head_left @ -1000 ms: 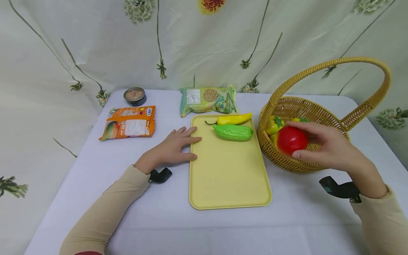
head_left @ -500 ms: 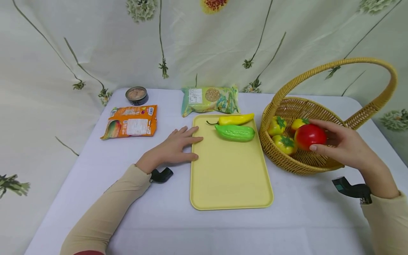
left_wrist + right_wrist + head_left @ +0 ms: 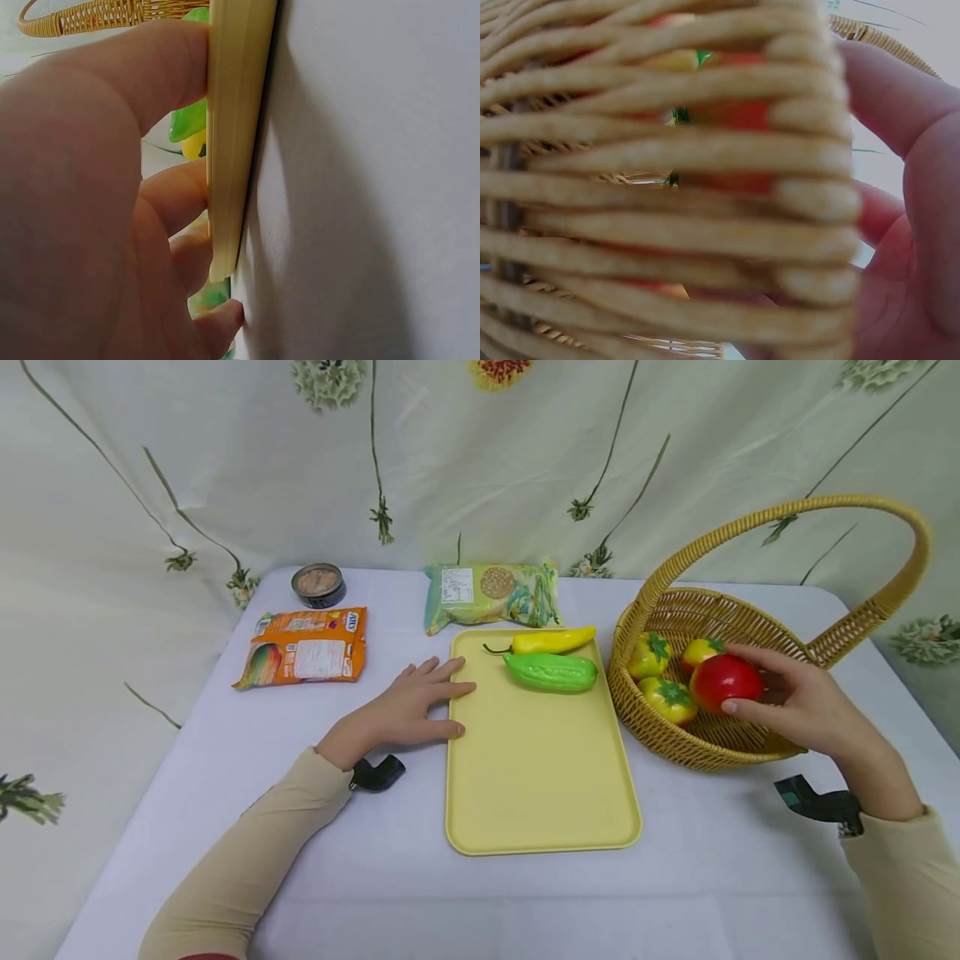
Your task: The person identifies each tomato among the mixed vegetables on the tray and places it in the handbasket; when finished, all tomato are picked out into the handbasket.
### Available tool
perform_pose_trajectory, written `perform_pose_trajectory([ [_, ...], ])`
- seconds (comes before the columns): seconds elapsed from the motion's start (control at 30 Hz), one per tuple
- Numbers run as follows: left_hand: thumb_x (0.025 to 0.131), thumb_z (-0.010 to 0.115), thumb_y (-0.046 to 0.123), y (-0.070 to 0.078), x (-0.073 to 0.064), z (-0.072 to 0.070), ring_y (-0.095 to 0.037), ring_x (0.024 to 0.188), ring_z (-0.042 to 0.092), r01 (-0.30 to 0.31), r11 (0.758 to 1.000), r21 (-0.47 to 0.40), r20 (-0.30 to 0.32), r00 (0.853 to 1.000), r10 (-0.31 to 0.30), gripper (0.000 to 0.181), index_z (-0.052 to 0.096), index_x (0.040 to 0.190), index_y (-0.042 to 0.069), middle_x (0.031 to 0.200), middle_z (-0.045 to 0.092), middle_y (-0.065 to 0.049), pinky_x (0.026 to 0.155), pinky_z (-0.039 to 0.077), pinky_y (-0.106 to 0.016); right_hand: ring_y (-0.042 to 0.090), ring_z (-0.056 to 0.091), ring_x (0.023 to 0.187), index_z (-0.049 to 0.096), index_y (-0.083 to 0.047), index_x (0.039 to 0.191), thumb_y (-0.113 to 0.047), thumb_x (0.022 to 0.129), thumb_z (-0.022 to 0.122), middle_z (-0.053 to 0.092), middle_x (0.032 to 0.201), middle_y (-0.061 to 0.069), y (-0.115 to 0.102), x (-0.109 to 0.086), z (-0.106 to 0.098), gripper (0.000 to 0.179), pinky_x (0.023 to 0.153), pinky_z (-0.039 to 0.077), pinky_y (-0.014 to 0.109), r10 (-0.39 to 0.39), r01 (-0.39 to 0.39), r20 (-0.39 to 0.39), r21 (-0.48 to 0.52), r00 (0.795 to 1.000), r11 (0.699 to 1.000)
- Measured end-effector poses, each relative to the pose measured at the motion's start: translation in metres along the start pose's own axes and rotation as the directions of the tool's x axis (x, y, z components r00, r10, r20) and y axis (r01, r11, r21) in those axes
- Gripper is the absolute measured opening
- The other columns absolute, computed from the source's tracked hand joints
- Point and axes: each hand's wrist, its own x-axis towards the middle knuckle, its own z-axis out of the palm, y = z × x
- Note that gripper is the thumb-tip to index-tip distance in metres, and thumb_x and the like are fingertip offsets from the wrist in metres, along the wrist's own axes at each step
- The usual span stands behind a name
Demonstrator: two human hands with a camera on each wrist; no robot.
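My right hand holds a round, glossy red toy fruit inside the wicker basket, thumb on its near side and fingers on its far side. Beside it in the basket lie yellow-and-red toy fruits with green leafy tops. In the right wrist view the basket's weave covers most of the fruit. Fingers spread, my left hand rests on the left edge of the yellow tray. At the tray's far end lie a yellow chili pepper and a bumpy green vegetable.
An orange snack packet and a small open-looking can stand at the far left. Behind the tray lies a green-and-yellow bag. The basket's tall handle arches over its opening. A floral cloth hangs behind the table.
My right hand has moved right with the red toy fruit, deeper over the basket, uncovering the yellow-and-red ones. In the last half second it has barely shifted. My left hand stays put.
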Motion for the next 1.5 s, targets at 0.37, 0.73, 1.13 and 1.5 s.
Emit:
perform_pose_trajectory([
  [0.37, 0.092, 0.068, 0.045, 0.001, 0.0, -0.001, -0.046, 0.159, 0.008, -0.001, 1.0, -0.001, 0.001, 1.0, 0.001, 0.069, 0.048, 0.154, 0.019, 0.172, 0.018, -0.009, 0.126, 0.004, -0.067, 0.004, 0.061, 0.097, 0.047, 0.0, 0.149, -0.008, 0.09, 0.076, 0.053, 0.139, 0.034, 0.004, 0.003, 0.002, 0.066, 0.073, 0.045, 0.0, 0.03, -0.03, 0.017, -0.003, 0.999, 1.0],
  [0.73, 0.092, 0.069, 0.043, 0.003, -0.001, -0.003, -0.047, 0.158, 0.008, -0.001, 1.0, -0.005, -0.001, 1.0, 0.001, 0.069, 0.049, 0.153, 0.018, 0.172, 0.018, -0.011, 0.126, 0.005, -0.068, 0.059, 0.057, 0.112, 0.042, -0.001, 0.153, -0.014, 0.093, 0.074, 0.048, 0.143, 0.037, 0.006, 0.008, 0.006, 0.069, 0.073, 0.044, 0.003, 0.073, -0.073, 0.026, -0.022, 0.997, 0.997],
  [1.13, 0.092, 0.068, 0.044, 0.002, -0.002, -0.002, -0.045, 0.159, 0.007, 0.009, 1.0, -0.007, 0.007, 1.0, -0.009, 0.07, 0.048, 0.154, 0.019, 0.172, 0.018, -0.01, 0.127, 0.003, -0.066, 0.051, 0.056, 0.11, 0.046, -0.001, 0.15, -0.027, 0.091, 0.077, 0.056, 0.132, 0.035, 0.007, 0.01, 0.015, 0.071, 0.085, 0.057, 0.066, 0.084, -0.076, 0.043, -0.163, 0.996, 0.984],
  [1.5, 0.092, 0.068, 0.045, 0.001, -0.001, -0.001, -0.045, 0.159, 0.007, 0.01, 1.0, -0.007, 0.009, 1.0, -0.01, 0.07, 0.048, 0.154, 0.02, 0.172, 0.017, -0.01, 0.127, 0.003, -0.066, 0.05, 0.058, 0.108, 0.047, 0.001, 0.148, -0.032, 0.091, 0.078, 0.059, 0.128, 0.035, 0.005, 0.01, 0.017, 0.073, 0.086, 0.057, 0.065, 0.094, -0.082, 0.049, -0.211, 0.994, 0.974],
])
